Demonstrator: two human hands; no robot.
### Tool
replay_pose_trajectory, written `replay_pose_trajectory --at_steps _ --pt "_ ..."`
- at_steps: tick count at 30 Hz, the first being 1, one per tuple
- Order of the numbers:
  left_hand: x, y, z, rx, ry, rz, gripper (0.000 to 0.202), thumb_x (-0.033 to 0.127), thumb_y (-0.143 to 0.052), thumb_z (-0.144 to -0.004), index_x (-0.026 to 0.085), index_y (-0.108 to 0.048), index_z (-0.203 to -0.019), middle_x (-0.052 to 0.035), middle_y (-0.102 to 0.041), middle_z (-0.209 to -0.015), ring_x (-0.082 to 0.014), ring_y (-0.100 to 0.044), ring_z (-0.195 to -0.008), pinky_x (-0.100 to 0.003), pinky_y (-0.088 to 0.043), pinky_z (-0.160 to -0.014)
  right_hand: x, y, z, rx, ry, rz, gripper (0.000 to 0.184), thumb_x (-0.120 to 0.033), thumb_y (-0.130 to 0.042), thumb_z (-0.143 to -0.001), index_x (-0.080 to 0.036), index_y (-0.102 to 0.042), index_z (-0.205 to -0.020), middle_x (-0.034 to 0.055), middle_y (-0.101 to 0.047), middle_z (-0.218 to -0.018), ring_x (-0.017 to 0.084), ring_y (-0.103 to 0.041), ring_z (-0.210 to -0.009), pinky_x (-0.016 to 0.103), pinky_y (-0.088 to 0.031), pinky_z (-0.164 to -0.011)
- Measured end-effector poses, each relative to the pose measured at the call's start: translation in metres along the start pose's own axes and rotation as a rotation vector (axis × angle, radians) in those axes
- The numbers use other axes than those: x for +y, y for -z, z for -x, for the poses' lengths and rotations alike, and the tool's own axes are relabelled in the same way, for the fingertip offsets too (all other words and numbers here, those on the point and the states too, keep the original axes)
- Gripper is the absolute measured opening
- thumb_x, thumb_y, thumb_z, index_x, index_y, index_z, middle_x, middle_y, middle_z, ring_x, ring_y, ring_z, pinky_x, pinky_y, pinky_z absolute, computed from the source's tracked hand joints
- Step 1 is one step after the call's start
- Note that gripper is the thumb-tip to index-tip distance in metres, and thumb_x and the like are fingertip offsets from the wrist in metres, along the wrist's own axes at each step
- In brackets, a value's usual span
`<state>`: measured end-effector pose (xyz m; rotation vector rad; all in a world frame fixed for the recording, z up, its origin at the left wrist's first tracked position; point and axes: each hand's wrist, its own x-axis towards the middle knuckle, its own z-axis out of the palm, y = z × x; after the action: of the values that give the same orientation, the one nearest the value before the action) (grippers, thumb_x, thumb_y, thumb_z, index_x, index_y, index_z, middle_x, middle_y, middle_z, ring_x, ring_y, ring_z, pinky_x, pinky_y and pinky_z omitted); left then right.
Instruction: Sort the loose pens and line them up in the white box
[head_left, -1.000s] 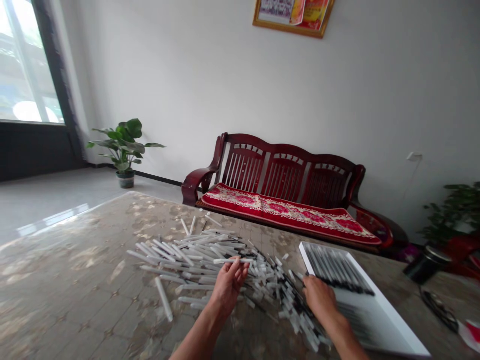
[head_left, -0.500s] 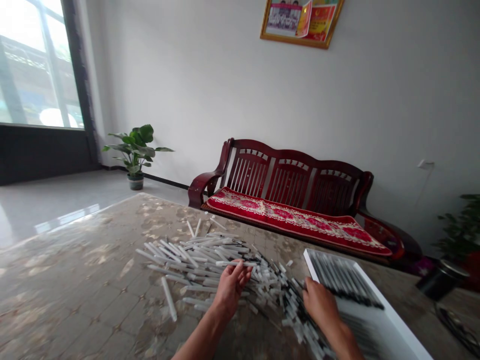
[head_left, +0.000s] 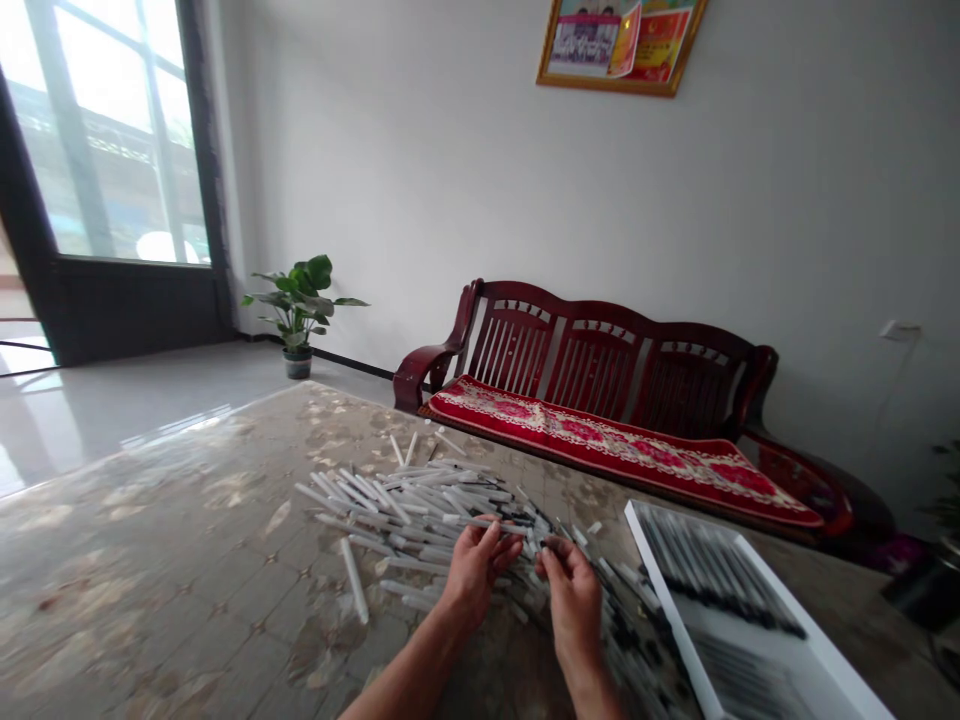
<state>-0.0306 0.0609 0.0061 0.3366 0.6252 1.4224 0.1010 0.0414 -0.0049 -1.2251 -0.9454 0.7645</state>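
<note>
A heap of white pen barrels (head_left: 397, 505) and small caps lies on the patterned table (head_left: 172, 560). My left hand (head_left: 476, 570) pinches one white barrel (head_left: 480, 521) held level over the heap. My right hand (head_left: 574, 590) is close beside it, fingers curled and pinched on a small dark piece near the barrel's right end; what it is I cannot make out. To the right a white tray (head_left: 795, 650) holds a row of dark finished pens (head_left: 712, 575).
A dark red wooden bench (head_left: 615, 400) with a red cushion stands behind the table. A potted plant (head_left: 300, 310) sits on the floor by a large window (head_left: 112, 150). A framed picture (head_left: 619, 45) hangs on the white wall.
My right hand has left the tray's edge and moved left to meet my left hand at the barrel. The view has swung left.
</note>
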Motion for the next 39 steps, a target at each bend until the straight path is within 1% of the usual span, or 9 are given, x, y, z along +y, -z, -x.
replay_pose_trajectory --at_steps 3,5,8,12,19,28,31,36,39 --pt "-0.001 0.001 0.0 -0.011 -0.01 -0.011 0.032 0.023 -0.083 -0.068 0.017 -0.056 -0.084 -0.0033 -0.072 -0.079 -0.021 -0.075 -0.073 -0.032 -0.061 -0.071 0.007 -0.004 0.003 0.031 0.021 -0.044 0.034 -0.045 -0.074 -0.064 -0.019 -0.068 -0.086 0.0029 -0.072 -0.077 0.019 -0.065 -0.065 0.029 -0.055 -0.063" --pt "-0.002 0.002 0.0 -0.02 -0.014 -0.022 0.032 0.024 -0.083 -0.068 0.018 -0.056 -0.085 -0.0025 -0.072 -0.078 -0.0218 -0.075 -0.074 -0.034 -0.061 -0.071 0.009 -0.004 0.001 0.047 0.038 -0.053 0.034 -0.047 -0.074 -0.064 -0.019 -0.068 -0.084 0.0028 -0.072 -0.075 0.019 -0.065 -0.064 0.029 -0.055 -0.062" --pt "-0.004 0.002 0.0 -0.027 -0.007 -0.044 0.033 0.024 -0.083 -0.068 0.018 -0.056 -0.086 -0.0028 -0.071 -0.08 -0.0214 -0.074 -0.072 -0.033 -0.061 -0.069 0.01 -0.004 -0.002 0.048 0.05 -0.027 0.035 -0.049 -0.074 -0.064 -0.019 -0.069 -0.082 0.0038 -0.073 -0.074 0.02 -0.067 -0.064 0.031 -0.056 -0.063" --pt "-0.007 0.002 0.001 -0.035 0.001 -0.066 0.035 0.025 -0.083 -0.068 0.018 -0.055 -0.087 -0.0037 -0.071 -0.082 -0.0206 -0.074 -0.07 -0.033 -0.061 -0.067 0.013 -0.003 -0.004 0.022 0.061 -0.005 0.034 -0.049 -0.073 -0.066 -0.019 -0.072 -0.082 0.0057 -0.075 -0.078 0.022 -0.069 -0.068 0.032 -0.057 -0.065" --pt "-0.008 0.001 0.004 -0.068 0.013 -0.068 0.033 0.024 -0.083 -0.069 0.018 -0.055 -0.086 -0.0033 -0.071 -0.081 -0.0195 -0.074 -0.068 -0.033 -0.061 -0.069 0.015 -0.004 -0.003 0.006 0.043 -0.045 0.033 -0.047 -0.073 -0.064 -0.018 -0.073 -0.081 0.0055 -0.075 -0.078 0.023 -0.069 -0.07 0.034 -0.058 -0.067" --pt "-0.011 0.002 0.001 -0.05 0.037 -0.057 0.032 0.023 -0.082 -0.07 0.018 -0.054 -0.084 -0.0016 -0.069 -0.075 -0.0193 -0.073 -0.067 -0.032 -0.061 -0.067 0.017 -0.003 -0.006 -0.014 0.049 -0.033 0.032 -0.046 -0.074 -0.064 -0.019 -0.074 -0.08 0.0059 -0.076 -0.079 0.024 -0.07 -0.072 0.034 -0.058 -0.068" --pt "-0.011 0.002 0.002 -0.043 0.02 -0.066 0.032 0.022 -0.082 -0.069 0.018 -0.055 -0.085 -0.0014 -0.069 -0.075 -0.019 -0.073 -0.066 -0.032 -0.061 -0.067 0.02 -0.002 -0.006 -0.027 0.086 0.005 0.029 -0.044 -0.072 -0.066 -0.019 -0.074 -0.081 0.0058 -0.076 -0.08 0.024 -0.07 -0.074 0.035 -0.057 -0.071" --pt "-0.012 0.001 0.003 -0.031 -0.006 -0.097 0.033 0.024 -0.083 -0.067 0.018 -0.055 -0.083 0.0002 -0.067 -0.073 -0.0184 -0.071 -0.063 -0.031 -0.06 -0.064 0.019 0.002 -0.005 -0.021 0.206 0.154 0.024 -0.041 -0.068 -0.071 -0.02 -0.074 -0.081 0.0057 -0.075 -0.08 0.023 -0.069 -0.077 0.036 -0.055 -0.077" --pt "-0.012 0.001 0.003 -0.027 -0.028 -0.118 0.035 0.026 -0.084 -0.065 0.018 -0.055 -0.083 0.0014 -0.065 -0.071 -0.0174 -0.07 -0.062 -0.031 -0.06 -0.063 0.015 0.004 -0.003 -0.037 0.209 0.173 0.023 -0.04 -0.068 -0.071 -0.02 -0.074 -0.08 0.0053 -0.075 -0.079 0.023 -0.068 -0.076 0.034 -0.055 -0.074"
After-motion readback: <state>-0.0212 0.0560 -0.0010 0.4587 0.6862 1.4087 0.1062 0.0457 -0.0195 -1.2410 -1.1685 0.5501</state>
